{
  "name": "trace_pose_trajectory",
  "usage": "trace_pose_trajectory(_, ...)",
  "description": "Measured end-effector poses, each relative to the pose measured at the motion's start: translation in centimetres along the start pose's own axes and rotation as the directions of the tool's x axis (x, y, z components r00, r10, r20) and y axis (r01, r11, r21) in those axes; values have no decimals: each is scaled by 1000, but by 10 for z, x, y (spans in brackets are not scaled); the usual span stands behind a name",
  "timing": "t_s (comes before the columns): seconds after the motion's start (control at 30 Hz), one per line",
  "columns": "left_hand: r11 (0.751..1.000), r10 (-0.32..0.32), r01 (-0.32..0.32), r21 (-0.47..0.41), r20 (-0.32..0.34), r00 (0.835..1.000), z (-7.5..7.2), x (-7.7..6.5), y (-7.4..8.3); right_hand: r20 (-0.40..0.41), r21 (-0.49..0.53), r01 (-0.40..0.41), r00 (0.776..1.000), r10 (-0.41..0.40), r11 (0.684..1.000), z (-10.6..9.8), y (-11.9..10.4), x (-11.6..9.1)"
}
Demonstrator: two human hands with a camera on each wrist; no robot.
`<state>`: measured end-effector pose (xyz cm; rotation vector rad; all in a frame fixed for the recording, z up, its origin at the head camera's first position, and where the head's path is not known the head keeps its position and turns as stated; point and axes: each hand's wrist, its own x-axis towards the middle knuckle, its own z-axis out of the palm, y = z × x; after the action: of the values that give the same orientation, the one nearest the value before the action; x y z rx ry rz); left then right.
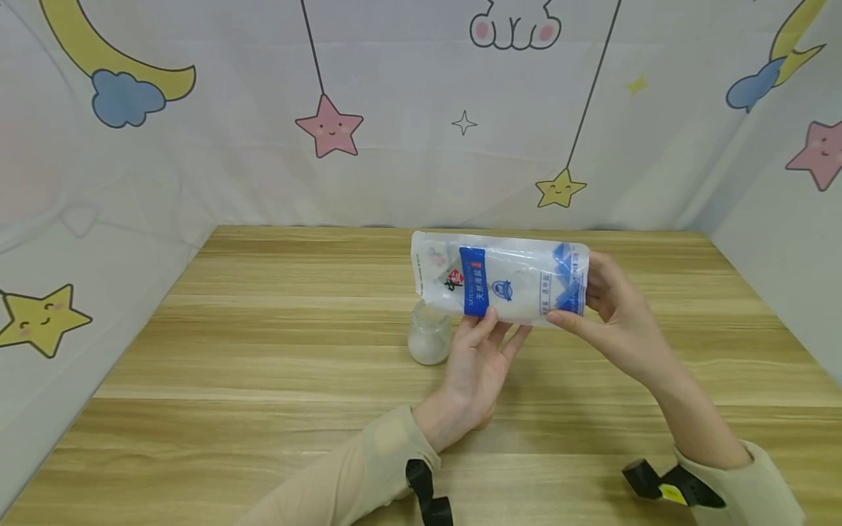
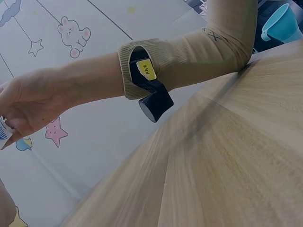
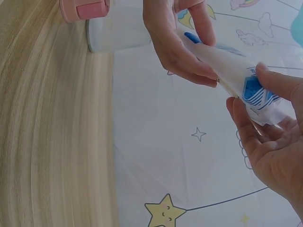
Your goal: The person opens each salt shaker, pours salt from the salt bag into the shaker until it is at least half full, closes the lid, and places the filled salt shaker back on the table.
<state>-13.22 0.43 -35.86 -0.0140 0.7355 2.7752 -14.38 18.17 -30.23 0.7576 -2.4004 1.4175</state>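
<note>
A white and blue salt bag [image 1: 520,281] lies on its side in the air, its lower left corner overlapping the mouth of a small glass jar [image 1: 429,340] with white contents. My left hand [image 1: 475,365] holds the bag from below, thumb on its front and fingers behind. The right end is gripped by my right hand [image 1: 621,318], thumb in front, fingers behind. In the right wrist view both hands hold the bag [image 3: 236,71] between them. The left wrist view shows my right hand [image 2: 28,101] on the bag's end at the left edge.
The wooden table [image 1: 230,438] runs back to a cloth [image 1: 395,66] printed with stars. A pink object [image 3: 85,8] and a clear container [image 3: 118,35] stand at the top of the right wrist view. A teal cup [image 2: 283,26] shows behind my right arm.
</note>
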Motion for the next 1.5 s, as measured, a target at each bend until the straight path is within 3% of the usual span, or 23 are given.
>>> trace_pose_trajectory(0.37, 1000, 0, 0, -16, 9, 1000, 0, -1, 1, 21, 4, -5, 1000, 5, 1000, -1, -1, 0)
trace_pose_trajectory(0.8, 1000, 1, -1, 8, -7, 1000, 1, 1, 1, -14, 18, 12, 1000, -12, 1000, 1, -1, -1)
trace_pose_trajectory(1.23, 1000, 9, -9, 15, -13, 1000, 0, 1, 1, -16, 3, 63, 998, -63, 998, 4, -2, -1)
trace_pose_trajectory(1.5, 1000, 14, -14, 6, -8, 1000, 0, 1, 1, -25, 21, 37, 999, -36, 999, 4, -2, -1)
